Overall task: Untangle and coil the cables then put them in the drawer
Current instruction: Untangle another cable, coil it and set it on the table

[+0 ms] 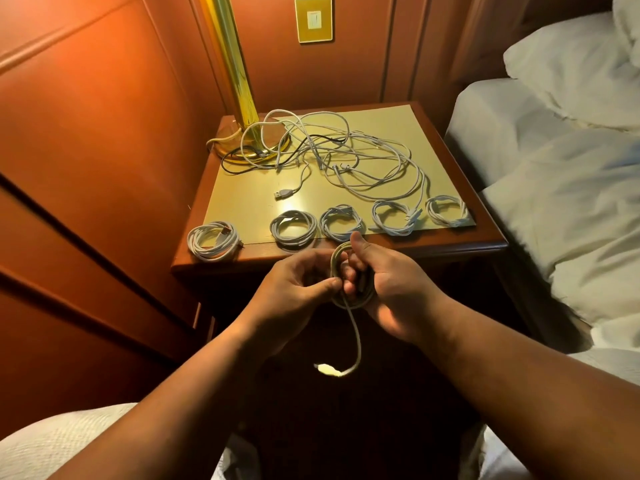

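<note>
Right hand (388, 278) curls around a coiled white cable (337, 268), thumb up. Left hand (298, 285) pinches the coil's strand just before the table (346, 252).

A bedroom, likely a hotel's: a white-sheeted bed (554, 174) at right, a wooden nightstand (450, 244) at centre, a brass lamp (235, 74) above it, padded wall panels (86, 109) at left.

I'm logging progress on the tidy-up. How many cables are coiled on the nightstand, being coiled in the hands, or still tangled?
Finished coils on the nightstand: 5
Coil being wound in the hands: 1
Tangled pile: 1, cable count inside cannot be told
Total: 6 coils and 1 pile
</note>
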The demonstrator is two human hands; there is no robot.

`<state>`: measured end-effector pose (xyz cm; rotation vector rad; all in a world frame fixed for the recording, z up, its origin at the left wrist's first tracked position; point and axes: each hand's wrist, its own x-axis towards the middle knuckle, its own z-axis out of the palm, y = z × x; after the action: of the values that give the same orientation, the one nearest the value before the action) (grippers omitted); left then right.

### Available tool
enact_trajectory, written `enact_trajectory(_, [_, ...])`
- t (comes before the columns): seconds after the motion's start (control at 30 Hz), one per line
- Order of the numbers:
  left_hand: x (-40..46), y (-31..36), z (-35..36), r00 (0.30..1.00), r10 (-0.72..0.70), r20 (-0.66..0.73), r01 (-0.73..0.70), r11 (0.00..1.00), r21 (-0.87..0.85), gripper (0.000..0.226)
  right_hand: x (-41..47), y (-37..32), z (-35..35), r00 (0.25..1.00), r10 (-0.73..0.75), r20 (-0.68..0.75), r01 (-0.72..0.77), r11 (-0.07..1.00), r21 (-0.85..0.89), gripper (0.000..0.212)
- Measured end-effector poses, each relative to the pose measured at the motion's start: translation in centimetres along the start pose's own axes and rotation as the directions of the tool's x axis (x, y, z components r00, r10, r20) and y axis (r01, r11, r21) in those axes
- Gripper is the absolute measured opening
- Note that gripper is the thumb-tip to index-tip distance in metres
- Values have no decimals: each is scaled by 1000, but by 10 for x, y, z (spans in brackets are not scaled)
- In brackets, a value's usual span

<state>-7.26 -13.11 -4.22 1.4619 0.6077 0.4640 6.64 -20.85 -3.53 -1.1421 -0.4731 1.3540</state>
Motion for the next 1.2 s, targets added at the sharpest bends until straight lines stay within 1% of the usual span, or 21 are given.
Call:
enact_trajectory(0.07, [0, 3, -2, 1000, 18, -11, -17, 995, 100, 31, 0, 1, 1, 999, -20, -43, 18, 998, -61, 56])
enact_trajectory(0.13, [0, 3, -3, 994, 100, -50, -82, 954, 287, 30, 0, 3, 1, 998, -22, -61, 19, 998, -61, 50])
enact_trajectory(0.23, [2, -7, -3, 938, 312, -153, -152, 766, 625, 21, -2, 6, 4, 998, 11, -55, -15, 997, -80, 39])
enact_trajectory(0.27, [3, -11, -2, 911, 373, -177, -161, 716, 679, 20, -4, 7, 6, 999, 16, -49, -21, 993, -112, 36])
enact_trajectory(0.3, [3, -14, 0, 896, 399, -198, -162, 705, 690, 19, -5, 8, 7, 999, 15, -42, -20, 991, -133, 35])
enact_trajectory(0.37, [2, -17, 4, 899, 358, -254, -130, 770, 625, 19, -7, 10, 10, 1000, 2, -22, -5, 990, -141, 34])
enact_trajectory(0.43, [2, -16, 7, 921, 260, -292, -91, 869, 486, 21, -9, 8, 11, 1000, -18, -11, 16, 992, -128, 34])
enact_trajectory(0.5, [0, -11, 9, 952, 151, -266, -68, 952, 297, 15, -9, 5, 10, 999, -32, -10, 31, 994, -102, 36])
enact_trajectory(0.57, [0, -6, 10, 980, 37, -194, -19, 995, 95, 12, -7, 3, 6, 1000, -19, -20, 17, 996, -85, 37])
enact_trajectory(0.67, [1, 1, 6, 991, -121, -62, 110, 982, -156, 18, -2, 1, 0, 1000, 16, -20, -16, 1000, -19, 39])
enact_trajectory(0.77, [4, 4, -6, 974, -195, 114, 225, 866, -446, 31, -3, -7, -4, 1000, 27, 12, -28, 996, 86, 41])
enact_trajectory(0.8, [5, 4, -9, 974, -184, 135, 226, 860, -457, 32, -4, -9, -4, 999, 25, 25, -28, 995, 95, 41])
enact_trajectory(0.83, [4, 4, -11, 977, -164, 135, 206, 888, -410, 29, -5, -11, -5, 999, 24, 35, -27, 995, 91, 41])
enact_trajectory(0.9, [3, 5, -14, 990, -109, 88, 123, 977, -174, 22, -4, -10, -7, 999, 19, 41, -22, 997, 74, 42])
enact_trajectory(0.93, [2, 7, -16, 995, -80, 66, 83, 995, -47, 21, -4, -10, -8, 999, 17, 40, -19, 998, 57, 42])
enact_trajectory(0.97, [2, 9, -17, 997, -59, 56, 58, 998, 27, 22, -5, -10, -9, 999, 12, 44, -13, 1000, 24, 41])
enact_trajectory(1.0, [2, 10, -17, 998, -51, 43, 49, 998, 41, 22, -5, -11, -9, 998, -4, 58, 6, 999, -32, 40])
enact_trajectory(1.07, [2, 12, -13, 997, -72, -32, 69, 995, -78, 25, -8, -12, -8, 993, -60, 99, 79, 978, -193, 41])
enact_trajectory(1.13, [5, 11, -7, 980, -145, -139, 102, 955, -278, 24, -10, -13, -5, 983, -112, 142, 155, 926, -345, 47])
enact_trajectory(1.17, [5, 12, -4, 968, -170, -183, 102, 938, -331, 23, -12, -13, -2, 979, -132, 158, 186, 895, -406, 50])
enact_trajectory(1.2, [5, 11, -3, 959, -170, -227, 94, 946, -311, 23, -13, -13, -1, 973, -157, 171, 220, 858, -464, 51])
